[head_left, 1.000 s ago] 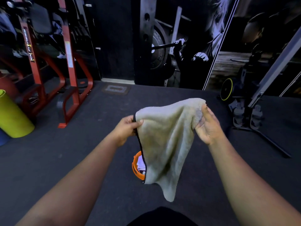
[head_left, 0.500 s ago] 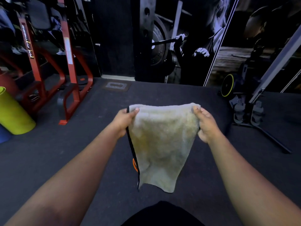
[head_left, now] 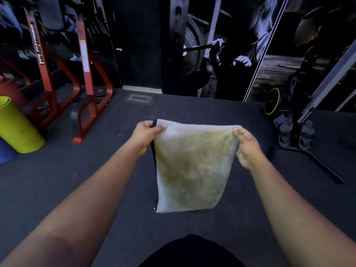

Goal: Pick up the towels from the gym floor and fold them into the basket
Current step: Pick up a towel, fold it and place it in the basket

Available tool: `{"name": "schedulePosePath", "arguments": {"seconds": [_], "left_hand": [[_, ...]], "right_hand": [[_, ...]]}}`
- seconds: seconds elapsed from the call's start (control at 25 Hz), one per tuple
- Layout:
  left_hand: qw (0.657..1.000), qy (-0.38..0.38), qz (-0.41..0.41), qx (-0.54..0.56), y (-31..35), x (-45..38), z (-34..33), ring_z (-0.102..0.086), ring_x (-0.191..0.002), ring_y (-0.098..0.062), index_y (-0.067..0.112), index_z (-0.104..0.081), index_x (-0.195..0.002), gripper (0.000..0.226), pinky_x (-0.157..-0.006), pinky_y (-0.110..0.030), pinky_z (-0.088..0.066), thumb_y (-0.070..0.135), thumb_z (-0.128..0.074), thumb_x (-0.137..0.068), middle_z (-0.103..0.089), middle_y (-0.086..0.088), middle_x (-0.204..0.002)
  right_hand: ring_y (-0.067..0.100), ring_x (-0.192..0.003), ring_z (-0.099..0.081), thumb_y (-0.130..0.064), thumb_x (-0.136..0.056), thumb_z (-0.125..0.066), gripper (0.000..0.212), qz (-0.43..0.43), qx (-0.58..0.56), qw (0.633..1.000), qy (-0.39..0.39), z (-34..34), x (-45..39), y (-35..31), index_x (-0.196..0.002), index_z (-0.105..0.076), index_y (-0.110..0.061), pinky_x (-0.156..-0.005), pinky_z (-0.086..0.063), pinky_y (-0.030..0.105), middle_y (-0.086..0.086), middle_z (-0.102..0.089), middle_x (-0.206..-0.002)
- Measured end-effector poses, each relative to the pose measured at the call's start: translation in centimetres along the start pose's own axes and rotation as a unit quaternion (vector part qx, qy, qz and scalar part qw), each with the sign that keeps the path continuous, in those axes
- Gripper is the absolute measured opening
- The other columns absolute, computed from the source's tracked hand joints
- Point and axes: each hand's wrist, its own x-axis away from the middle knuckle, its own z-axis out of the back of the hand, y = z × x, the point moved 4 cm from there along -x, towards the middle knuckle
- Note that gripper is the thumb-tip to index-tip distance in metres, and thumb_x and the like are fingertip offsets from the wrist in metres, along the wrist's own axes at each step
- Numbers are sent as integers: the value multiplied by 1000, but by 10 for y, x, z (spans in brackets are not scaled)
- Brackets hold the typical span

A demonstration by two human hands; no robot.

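Towel: a pale, fluffy towel point(head_left: 192, 168), roughly rectangular, with a yellowish tinge across its middle and a thin black trim down its left edge; it hangs flat in the air above the gym floor point(head_left: 96, 180), held by its two top corners.
Left hand: the left hand point(head_left: 147, 134) pinches the towel's upper left corner, thumb on the near face.
Right hand: the right hand point(head_left: 247, 146) pinches the upper right corner, fingers curled behind the cloth.
Floor: dark, matte, slightly speckled, rubber-like.
Basket: not visible; the hanging towel covers the floor behind it.
Left side: a red steel rack point(head_left: 81, 78) with angular feet stands on the floor; near it lies a smooth yellow-green cylinder point(head_left: 17, 128), tilted.
Right side: a black wheel with a yellow rim point(head_left: 272, 101) beside a grey slanted metal frame point(head_left: 327, 79).
Back wall: a large dark weightlifting mural point(head_left: 221, 47).
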Motion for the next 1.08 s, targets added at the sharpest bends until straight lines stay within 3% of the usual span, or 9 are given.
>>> {"name": "schedulePosePath", "arguments": {"seconds": [0.08,0.2,0.32,0.44,0.6,0.72,0.84,0.96,1.08], "left_hand": [[1000,9,8,-4,-3,-2,-3,-72,-80,-20,3,-74,-99,22,-71,-34,-59,25,-73,-95,-78,-7,-89],[998,-38,33,-32,-7,-1,-12,-65,-87,-28,4,-69,-105,25,-77,-40,-54,28,-65,-101,-70,-11,-93],[998,-63,-4,-4,7,4,-16,-75,-89,-19,7,-72,-107,35,-79,-32,-60,40,-66,-99,-78,-4,-99],[989,-79,14,-124,-6,11,-19,-73,-78,-17,11,-72,-97,38,-69,-30,-55,50,-69,-95,-77,3,-87],[997,-51,-38,-42,22,6,-18,-73,-87,-22,1,-71,-107,43,-79,-38,-58,43,-66,-99,-78,-12,-100],[993,-108,-36,40,31,7,-17,-74,-103,-25,2,-68,-122,30,-89,-37,-61,21,-69,-99,-77,-12,-113],[995,-78,-63,-1,33,6,-11,-75,-100,-21,7,-70,-118,23,-82,-31,-59,16,-72,-96,-78,-6,-109],[995,-52,-80,42,37,5,-11,-76,-96,-22,5,-72,-113,20,-77,-30,-60,16,-73,-96,-78,-8,-107],[996,-14,-80,24,26,-1,-3,-76,-95,-22,7,-75,-108,18,-84,-36,-62,18,-75,-94,-79,-7,-102]], "right_hand": [[19,-88,-71,-33,-106,-54,22,-20,-13,1000,4,2,-1,1,-101,-66,-16,-78,-59,34,4,-75,-96],[26,-92,-68,-24,-102,-62,17,-37,179,981,-70,1,2,13,-107,-70,-10,-72,-57,33,6,-76,-93],[24,-97,-69,-17,-101,-63,12,27,40,999,9,4,-2,2,-102,-70,-8,-85,-56,34,12,-75,-102],[22,-108,-68,-21,-102,-62,14,32,-119,991,46,15,-5,-4,-108,-68,-11,-95,-56,35,10,-73,-112],[32,-114,-69,-9,-94,-69,30,-3,98,994,-54,14,11,22,-124,-63,-7,-89,-55,37,15,-73,-119],[33,-110,-69,2,-93,-64,31,37,53,998,13,15,11,12,-124,-64,-4,-85,-57,33,14,-74,-112],[26,-113,-69,-5,-96,-65,31,49,-69,996,32,19,6,3,-128,-63,-4,-96,-57,36,15,-72,-122],[33,-114,-69,-18,-95,-70,22,-71,105,991,-41,10,13,30,-115,-69,-9,-101,-53,49,17,-73,-119],[30,-103,-72,-14,-94,-71,24,-52,126,990,-26,8,10,32,-116,-70,-3,-85,-59,38,11,-78,-105]]}}
